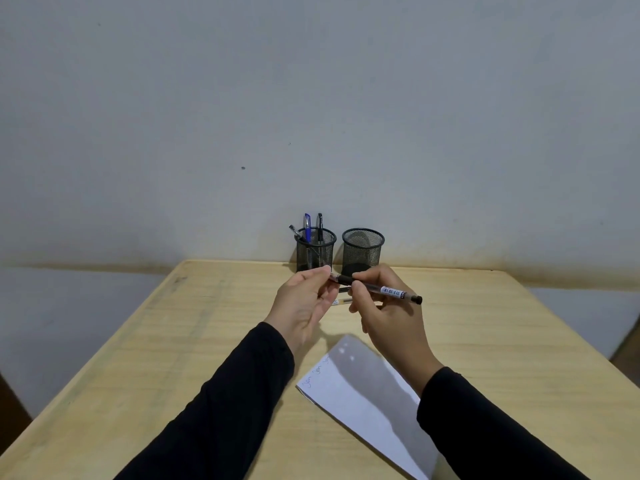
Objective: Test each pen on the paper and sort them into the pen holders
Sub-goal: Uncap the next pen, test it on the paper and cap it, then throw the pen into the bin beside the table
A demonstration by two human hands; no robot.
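Note:
A clear pen (391, 291) with black ends and a barcode label is held level above the table. My right hand (388, 310) grips its barrel. My left hand (306, 299) pinches its left end, where the cap sits. Another pen (343, 301) lies on the table beneath my hands, mostly hidden. The white paper (363, 396) lies near me, with blue scribbles at its left corner. Two black mesh pen holders stand against the wall: the left holder (314, 251) holds three pens, the right holder (363, 249) looks empty.
The wooden table (173, 341) ends at the grey wall behind the holders. Its left edge runs diagonally toward me, and its right edge drops off at the far right. My black sleeves cover the near part.

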